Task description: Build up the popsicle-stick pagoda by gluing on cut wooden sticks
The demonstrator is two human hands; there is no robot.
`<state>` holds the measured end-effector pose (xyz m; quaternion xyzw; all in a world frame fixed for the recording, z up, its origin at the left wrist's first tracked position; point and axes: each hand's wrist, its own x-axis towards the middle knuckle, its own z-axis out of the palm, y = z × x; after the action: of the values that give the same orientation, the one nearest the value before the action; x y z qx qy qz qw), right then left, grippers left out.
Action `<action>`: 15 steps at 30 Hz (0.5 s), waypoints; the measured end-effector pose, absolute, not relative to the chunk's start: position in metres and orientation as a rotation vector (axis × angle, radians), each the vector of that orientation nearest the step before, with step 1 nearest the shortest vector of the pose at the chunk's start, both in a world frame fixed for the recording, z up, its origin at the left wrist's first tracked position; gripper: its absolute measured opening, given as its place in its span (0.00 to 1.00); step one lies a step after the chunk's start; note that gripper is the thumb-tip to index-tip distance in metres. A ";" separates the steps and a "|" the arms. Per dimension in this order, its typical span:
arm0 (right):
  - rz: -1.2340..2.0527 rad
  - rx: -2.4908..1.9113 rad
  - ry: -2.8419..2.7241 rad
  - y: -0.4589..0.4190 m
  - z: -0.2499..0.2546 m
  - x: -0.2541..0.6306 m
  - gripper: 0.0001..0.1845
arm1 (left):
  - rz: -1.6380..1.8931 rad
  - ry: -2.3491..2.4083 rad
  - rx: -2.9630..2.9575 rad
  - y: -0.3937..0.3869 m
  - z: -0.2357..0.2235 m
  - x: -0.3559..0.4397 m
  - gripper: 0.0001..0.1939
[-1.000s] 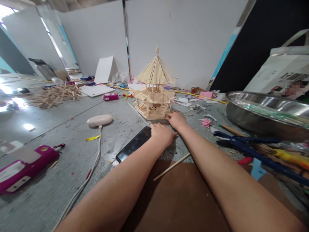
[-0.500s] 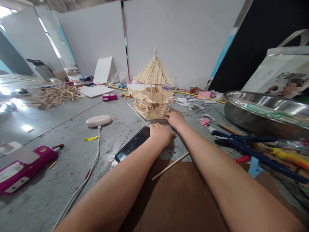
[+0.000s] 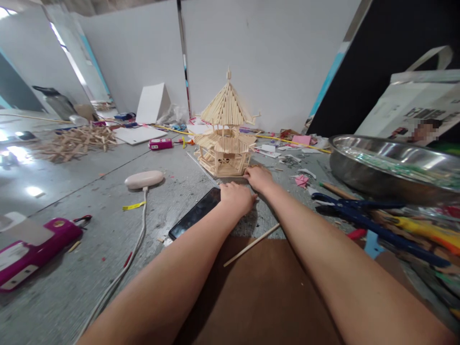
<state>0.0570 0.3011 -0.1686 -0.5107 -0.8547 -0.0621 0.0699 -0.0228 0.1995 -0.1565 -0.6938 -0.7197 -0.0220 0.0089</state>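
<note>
A two-tiered pavilion model [image 3: 227,143] of thin wooden sticks stands upright in front of me, with a pointed roof. My right hand [image 3: 259,178] is at the front right corner of its base, fingers curled in and closed on the edge. Closer to me, my left hand [image 3: 237,197] lies palm down in front of the model, its thumb apart from the fingers; its palm side is hidden. It overlaps the near right end of a black phone [image 3: 196,213]. A loose wooden stick [image 3: 251,245] rests between my forearms, across the brown board [image 3: 258,292].
At right are a steel basin [image 3: 362,177], blue-handled pliers [image 3: 373,220] and a folded pink paper piece [image 3: 301,181]. To the left lie a white oval device [image 3: 144,179] on a cable, a magenta power strip [image 3: 43,249] and a stick pile [image 3: 77,143]. A grey wall [image 3: 280,62] stands behind.
The whole scene has slid slightly left in the view as the camera turned. Both hands keep nearly the same places by the model.
</note>
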 end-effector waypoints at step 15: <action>-0.378 -1.521 -2.541 0.210 -0.117 0.127 0.14 | -0.332 -1.798 -2.354 0.195 -0.115 -0.010 0.16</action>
<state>0.1271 0.2096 -0.1167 -0.5078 -0.8486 -0.1264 0.0778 -0.0096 0.1950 -0.1154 -0.7872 -0.6013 -0.1109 0.0806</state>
